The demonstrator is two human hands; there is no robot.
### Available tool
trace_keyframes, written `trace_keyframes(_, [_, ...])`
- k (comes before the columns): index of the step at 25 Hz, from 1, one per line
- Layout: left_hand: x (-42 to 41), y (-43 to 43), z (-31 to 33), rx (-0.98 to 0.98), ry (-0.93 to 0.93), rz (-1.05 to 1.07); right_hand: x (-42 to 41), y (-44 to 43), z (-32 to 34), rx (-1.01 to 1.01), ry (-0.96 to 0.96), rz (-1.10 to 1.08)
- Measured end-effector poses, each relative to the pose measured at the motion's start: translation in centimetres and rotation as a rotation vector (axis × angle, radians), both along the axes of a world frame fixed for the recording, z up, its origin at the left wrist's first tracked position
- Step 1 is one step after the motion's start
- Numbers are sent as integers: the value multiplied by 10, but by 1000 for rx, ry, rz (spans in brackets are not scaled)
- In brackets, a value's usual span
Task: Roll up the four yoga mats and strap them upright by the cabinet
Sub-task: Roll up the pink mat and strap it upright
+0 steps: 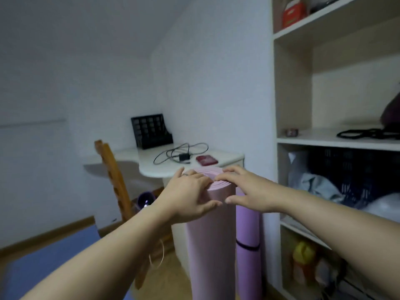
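A rolled pink yoga mat (211,245) stands upright in front of me, between the desk and the cabinet (292,100). My left hand (188,198) wraps around its top from the left, fingers over the rim and thumb on the front. My right hand (244,191) lies on the top rim from the right, fingers spread and thumb toward the roll. Behind it a rolled purple mat (247,230) stands upright with a black strap (247,247) around it, next to the cabinet. A blue mat (54,256) lies flat on the floor at lower left.
A white desk (155,167) behind the mats carries a black file holder (150,132), cables (179,154) and a red case (206,160). A wooden chair (114,180) stands left of it. The cabinet shelves hold black cords (365,133), bags and a crate.
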State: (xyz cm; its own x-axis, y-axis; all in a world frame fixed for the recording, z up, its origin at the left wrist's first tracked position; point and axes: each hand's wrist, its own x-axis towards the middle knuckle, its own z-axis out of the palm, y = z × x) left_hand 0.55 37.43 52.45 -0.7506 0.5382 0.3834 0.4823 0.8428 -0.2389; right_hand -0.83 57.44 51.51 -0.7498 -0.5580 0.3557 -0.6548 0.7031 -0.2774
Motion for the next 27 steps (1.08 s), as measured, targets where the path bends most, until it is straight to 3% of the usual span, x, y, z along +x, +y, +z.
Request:
trace_keyframes(6, [-69,68,79,-1,113,15,-46,54,53,-203,179,-153])
trace_keyframes(10, [-108,111,104,-16,189,34,-82,113,62,-30,267,-451])
trace_keyframes(13, [-131,144,112,57,195,77,-104,168,67,182,187,-770])
trace_keyframes(19, [-179,203,114,100,188,30,-151,241,55,245,-47,-1118])
trace_keyframes(24, [-203,206,100,121,164,24,-171,265,33,209,83,-1085])
trace_keyframes(27, [-206,204,89,106,174,14,-180,265,29,67,132,-1027])
